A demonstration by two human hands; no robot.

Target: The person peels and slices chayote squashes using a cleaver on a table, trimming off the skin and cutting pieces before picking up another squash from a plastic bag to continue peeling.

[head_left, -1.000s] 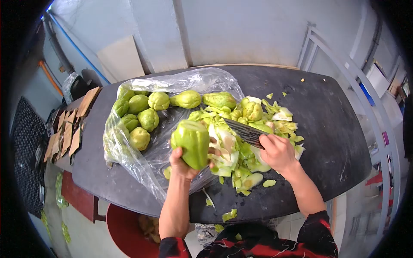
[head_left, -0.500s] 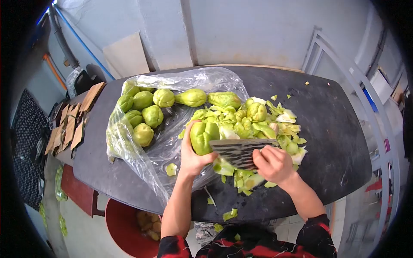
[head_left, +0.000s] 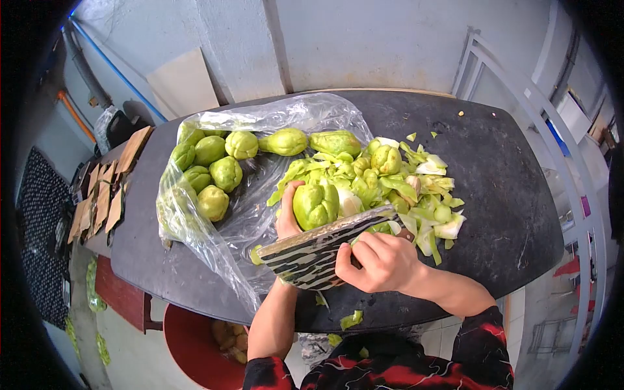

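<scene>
A green chayote (head_left: 316, 207) rests in my left hand (head_left: 288, 218), whose fingers wrap its left side; the rest of that hand is hidden behind the blade. In my right hand (head_left: 377, 263) is a cleaver (head_left: 312, 253) with a wide, dark-striped blade. The blade lies slantwise just below the chayote, over my left wrist; whether its edge touches the fruit I cannot tell. A bit of brown handle shows by my right knuckles. Beyond and right of the chayote spreads a heap of green peelings (head_left: 370, 185).
A clear plastic bag (head_left: 240, 244) lies open on the dark table (head_left: 494, 214), with several whole chayotes (head_left: 226, 173) in it. Below the table's front edge stands a red tub (head_left: 185, 344) with pale brownish pieces inside. A grey metal railing (head_left: 552, 123) stands at the right.
The cleaver has swung down and left, from beside the chayote to below it, and now covers part of my left hand. My right hand moved left and slightly down.
</scene>
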